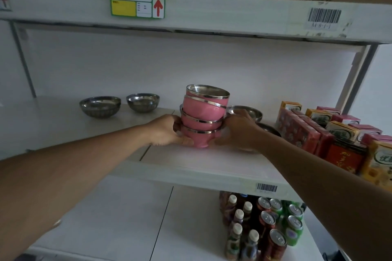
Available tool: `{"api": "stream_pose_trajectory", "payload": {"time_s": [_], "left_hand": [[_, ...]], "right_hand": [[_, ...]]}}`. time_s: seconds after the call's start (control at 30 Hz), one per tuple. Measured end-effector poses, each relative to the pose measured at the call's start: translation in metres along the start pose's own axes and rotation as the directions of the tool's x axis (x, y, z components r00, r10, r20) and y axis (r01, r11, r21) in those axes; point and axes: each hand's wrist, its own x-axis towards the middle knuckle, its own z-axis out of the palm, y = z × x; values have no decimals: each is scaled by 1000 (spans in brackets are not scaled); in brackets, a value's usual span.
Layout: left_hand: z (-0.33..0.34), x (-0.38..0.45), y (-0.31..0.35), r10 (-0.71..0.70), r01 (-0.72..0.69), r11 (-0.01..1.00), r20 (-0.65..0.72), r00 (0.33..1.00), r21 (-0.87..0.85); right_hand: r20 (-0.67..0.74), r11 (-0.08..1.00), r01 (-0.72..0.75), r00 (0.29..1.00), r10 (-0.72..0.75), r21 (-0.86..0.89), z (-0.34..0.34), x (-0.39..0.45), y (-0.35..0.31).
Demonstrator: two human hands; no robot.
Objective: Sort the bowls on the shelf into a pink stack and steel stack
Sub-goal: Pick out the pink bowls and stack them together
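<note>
- gripping the pink stack [202, 116] from both sides, mid-shelf [191, 167], four pink bowls nested, upper ones tilted.
- left hand [167, 130] curling round the bottom bowl's left side, thumb low near the foot.
- right hand [237, 131] wrapping the right side, fingers hidden behind the stack.
- looking like the pink pile step: steadying or settling the stack; cannot tell if the foot is touching the shelf.
- leaving steel bowls unsorted: two [99, 106] [143, 101] apart at left rear, others [247, 112] just behind the right hand, partly hidden.
- needing next, by judgement: straightening the tilted bowls, letting go, then gathering the steel ones into one stack.
- crowding at right: juice cartons [318, 131] near the right forearm.
</note>
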Motion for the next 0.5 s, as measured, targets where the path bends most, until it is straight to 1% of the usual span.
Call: {"api": "stream_pose_trajectory", "payload": {"time_s": [0.07, 0.2, 0.23, 0.3, 0.33, 0.4, 0.43, 0.5], "left_hand": [[-7, -6, 2, -5, 5, 1000, -22, 1000, 21], [-21, -28, 0, -34, 37, 998, -53, 998, 49], [-24, -34, -1, -41, 44, 997, -55, 998, 60], [-32, -48, -6, -72, 78, 993, -75, 995, 84], [-36, -56, -9, -90, 100, 990, -94, 992, 101], [-46, -72, -17, -125, 143, 981, -143, 982, 129], [-52, -82, -19, -145, 169, 977, -171, 974, 134], [-62, -100, -21, -179, 207, 971, -206, 962, 122]], "right_hand": [[-10, 998, 30, 1000, -30, 55, -4, 3, -7], [-30, 989, 133, 991, -132, 70, -8, 6, -29], [-44, 981, 169, 985, -166, 92, -8, 8, -36], [-66, 950, 245, 969, -237, 192, -4, 13, -49], [-52, 933, 257, 966, -252, 253, -1, 18, -56], [22, 913, 229, 968, -251, 337, 3, 29, -71], [55, 909, 219, 966, -254, 356, 7, 36, -79], [60, 905, 249, 956, -286, 346, 13, 48, -95]]}}
